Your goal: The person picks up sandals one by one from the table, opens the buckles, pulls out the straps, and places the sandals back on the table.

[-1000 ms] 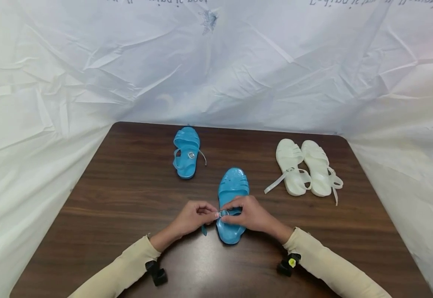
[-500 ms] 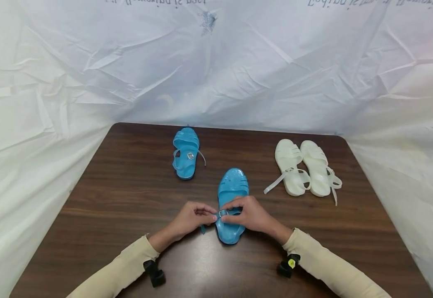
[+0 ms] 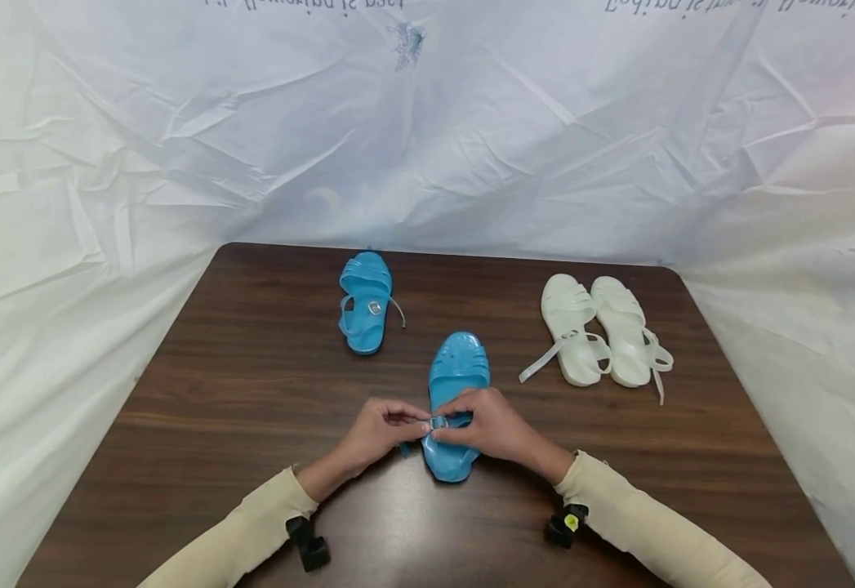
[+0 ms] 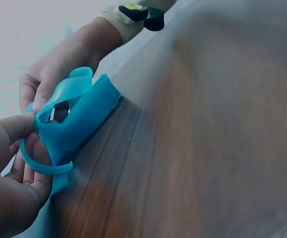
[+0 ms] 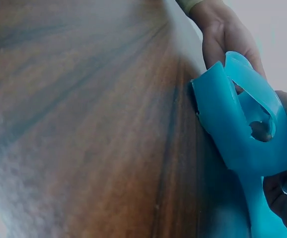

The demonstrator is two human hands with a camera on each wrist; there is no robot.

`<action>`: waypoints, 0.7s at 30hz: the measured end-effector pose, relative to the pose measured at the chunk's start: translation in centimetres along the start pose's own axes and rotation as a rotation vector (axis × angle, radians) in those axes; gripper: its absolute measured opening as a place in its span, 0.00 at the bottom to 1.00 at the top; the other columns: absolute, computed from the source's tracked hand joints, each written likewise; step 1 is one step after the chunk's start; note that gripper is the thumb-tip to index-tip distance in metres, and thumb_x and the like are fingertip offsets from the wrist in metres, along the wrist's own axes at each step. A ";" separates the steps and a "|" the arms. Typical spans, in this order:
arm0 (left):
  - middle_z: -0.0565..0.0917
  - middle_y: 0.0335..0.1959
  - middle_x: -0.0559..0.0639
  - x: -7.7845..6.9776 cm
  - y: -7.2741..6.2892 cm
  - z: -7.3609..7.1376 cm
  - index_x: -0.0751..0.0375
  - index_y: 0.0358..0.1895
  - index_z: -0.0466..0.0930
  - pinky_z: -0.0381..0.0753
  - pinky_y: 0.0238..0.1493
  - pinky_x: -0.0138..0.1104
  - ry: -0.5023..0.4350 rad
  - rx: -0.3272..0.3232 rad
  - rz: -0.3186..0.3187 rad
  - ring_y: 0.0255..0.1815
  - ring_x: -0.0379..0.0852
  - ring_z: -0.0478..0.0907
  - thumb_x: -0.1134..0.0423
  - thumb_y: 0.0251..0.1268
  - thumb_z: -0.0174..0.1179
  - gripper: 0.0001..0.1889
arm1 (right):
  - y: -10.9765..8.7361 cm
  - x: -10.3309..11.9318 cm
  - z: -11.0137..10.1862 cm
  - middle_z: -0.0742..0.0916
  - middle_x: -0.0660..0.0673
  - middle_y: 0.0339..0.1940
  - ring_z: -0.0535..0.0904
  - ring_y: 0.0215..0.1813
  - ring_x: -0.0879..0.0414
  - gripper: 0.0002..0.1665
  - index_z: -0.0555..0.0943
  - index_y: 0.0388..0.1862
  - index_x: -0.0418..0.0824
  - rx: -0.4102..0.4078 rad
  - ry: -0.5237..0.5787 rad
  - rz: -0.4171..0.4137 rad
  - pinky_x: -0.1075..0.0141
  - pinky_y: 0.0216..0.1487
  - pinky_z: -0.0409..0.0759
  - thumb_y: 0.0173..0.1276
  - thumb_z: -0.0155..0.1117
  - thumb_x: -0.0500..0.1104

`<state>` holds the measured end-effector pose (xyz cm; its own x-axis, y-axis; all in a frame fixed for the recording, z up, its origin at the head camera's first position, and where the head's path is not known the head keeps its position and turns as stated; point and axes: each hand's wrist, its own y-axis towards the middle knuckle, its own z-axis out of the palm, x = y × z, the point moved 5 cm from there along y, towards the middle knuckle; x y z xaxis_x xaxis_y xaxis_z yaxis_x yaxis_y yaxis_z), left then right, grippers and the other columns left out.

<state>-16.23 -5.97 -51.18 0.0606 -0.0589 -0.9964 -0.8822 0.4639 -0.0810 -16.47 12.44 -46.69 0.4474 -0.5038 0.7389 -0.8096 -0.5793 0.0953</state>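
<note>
A blue jelly sandal [image 3: 460, 367] lies toe away from me on the table, under both hands. My left hand [image 3: 377, 431] pinches its ankle strap [image 4: 48, 168] between thumb and fingers; the strap's loose end curls out below that hand. On the other side my right hand [image 3: 492, 426] pinches the strap around the small metal buckle [image 3: 438, 422], thumb and forefinger on either side of it. The fingertips of the two hands nearly meet at the buckle. In the right wrist view the sandal's heel [image 5: 228, 119] stands between the hands, and part of the right hand is cut off.
A second blue sandal [image 3: 365, 314] lies farther back on the left, its strap hanging loose. At the right rest two white sandals [image 3: 570, 327] side by side, straps unfastened. The brown wooden table [image 3: 236, 367] ends at a white sheet [image 3: 427, 163] behind.
The sandal's heel has shifted slightly left with the hands. Both hands keep their pinch on the strap at the buckle; the other sandals lie as before.
</note>
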 end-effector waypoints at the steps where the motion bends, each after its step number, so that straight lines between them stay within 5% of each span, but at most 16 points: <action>1: 0.89 0.41 0.57 -0.1 0.0 0.0 0.67 0.48 0.88 0.85 0.40 0.32 0.024 0.003 0.012 0.39 0.42 0.86 0.64 0.68 0.69 0.11 | 0.0 0.1 0.0 0.90 0.57 0.39 0.83 0.43 0.64 0.15 0.91 0.45 0.48 -0.002 -0.013 -0.013 0.69 0.39 0.82 0.66 0.75 0.54; 6: 0.88 0.40 0.55 -0.7 -0.3 0.0 0.66 0.51 0.86 0.83 0.36 0.31 0.126 0.053 0.032 0.36 0.41 0.84 0.62 0.72 0.65 0.12 | -0.2 0.1 -0.1 0.90 0.58 0.39 0.83 0.43 0.64 0.14 0.91 0.46 0.49 -0.017 -0.023 -0.025 0.69 0.39 0.82 0.66 0.75 0.54; 11: 0.88 0.40 0.57 -0.7 -0.3 0.0 0.68 0.52 0.85 0.84 0.37 0.32 0.129 0.082 0.027 0.36 0.43 0.84 0.64 0.73 0.64 0.12 | -0.6 -0.4 -0.4 0.89 0.59 0.40 0.83 0.44 0.64 0.14 0.91 0.47 0.51 -0.035 0.016 0.013 0.68 0.40 0.83 0.66 0.75 0.54; 21: 0.89 0.45 0.58 0.6 -0.1 0.1 0.72 0.51 0.86 0.85 0.41 0.32 -0.081 0.039 -0.034 0.39 0.41 0.85 0.65 0.70 0.67 0.14 | -0.5 -0.4 0.0 0.88 0.60 0.36 0.80 0.39 0.65 0.14 0.92 0.45 0.50 -0.036 -0.001 -0.026 0.69 0.34 0.81 0.65 0.77 0.54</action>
<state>-16.00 -5.94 -51.76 0.1288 -0.0046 -0.9917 -0.8602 0.4971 -0.1140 -16.23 12.96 -47.05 0.4693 -0.4897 0.7349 -0.8107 -0.5689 0.1386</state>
